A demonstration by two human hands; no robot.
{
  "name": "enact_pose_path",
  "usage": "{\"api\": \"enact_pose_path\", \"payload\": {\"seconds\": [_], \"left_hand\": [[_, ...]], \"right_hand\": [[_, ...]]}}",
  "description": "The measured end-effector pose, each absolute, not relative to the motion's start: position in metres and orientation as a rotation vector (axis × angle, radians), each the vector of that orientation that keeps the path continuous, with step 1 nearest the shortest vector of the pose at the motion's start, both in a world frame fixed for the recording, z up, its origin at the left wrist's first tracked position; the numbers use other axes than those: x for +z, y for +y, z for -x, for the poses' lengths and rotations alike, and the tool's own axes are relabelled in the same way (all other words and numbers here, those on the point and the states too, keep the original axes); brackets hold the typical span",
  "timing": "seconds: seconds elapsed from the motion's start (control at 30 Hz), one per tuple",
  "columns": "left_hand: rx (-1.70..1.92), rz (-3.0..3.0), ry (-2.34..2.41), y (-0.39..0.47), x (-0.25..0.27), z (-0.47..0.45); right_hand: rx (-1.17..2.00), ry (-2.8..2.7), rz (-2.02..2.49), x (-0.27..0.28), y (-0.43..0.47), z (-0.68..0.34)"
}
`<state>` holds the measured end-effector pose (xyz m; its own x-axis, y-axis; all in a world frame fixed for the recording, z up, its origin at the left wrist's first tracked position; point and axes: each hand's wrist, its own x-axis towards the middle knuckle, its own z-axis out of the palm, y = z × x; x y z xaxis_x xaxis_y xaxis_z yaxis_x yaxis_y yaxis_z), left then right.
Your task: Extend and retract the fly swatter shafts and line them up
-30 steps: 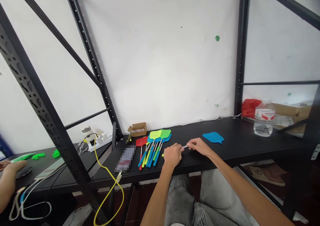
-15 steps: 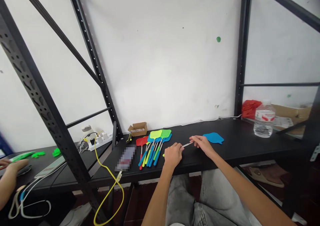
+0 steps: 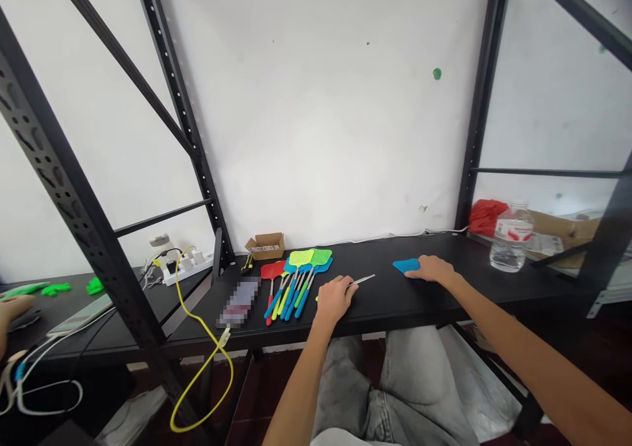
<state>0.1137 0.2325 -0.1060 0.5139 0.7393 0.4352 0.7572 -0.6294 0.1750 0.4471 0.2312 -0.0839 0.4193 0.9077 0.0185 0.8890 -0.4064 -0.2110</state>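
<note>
My left hand (image 3: 336,298) is closed around a fly swatter handle, mostly hidden in the fist; its thin metal rod (image 3: 365,279) sticks out to the right with no head on it. Farther right, my right hand (image 3: 435,269) grips a flat blue fly swatter head (image 3: 404,265), covering its right part. To the left of my left hand lies a bunch of assembled fly swatters, with a red head (image 3: 272,271), a yellow head (image 3: 301,257) and a green head (image 3: 321,257) among them, and coloured grips pointing towards me.
A phone (image 3: 241,303) on a yellow cable (image 3: 200,315) lies left of the swatters, near a small cardboard box (image 3: 265,246). At right stand a water bottle (image 3: 511,238) and a red bag (image 3: 486,217). Black rack posts (image 3: 74,189) flank the table; another person's hand (image 3: 17,306) is far left.
My right hand has moved right, from the rod's tip to the blue swatter head, and grasped it. My left hand still holds the handle. The camera view has shifted slightly.
</note>
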Motion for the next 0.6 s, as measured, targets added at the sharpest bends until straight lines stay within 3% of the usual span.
{"api": "enact_pose_path", "payload": {"seconds": [0.3,0.6], "left_hand": [[-0.750,2.687,-1.324,0.234,-0.108,-0.114],[-0.774,2.679,-1.326,0.236,-0.110,-0.114]], "right_hand": [[0.200,-1.850,2.591,-0.055,0.238,-0.407],[0.172,-1.976,2.561,-0.071,0.248,-0.353]]}}
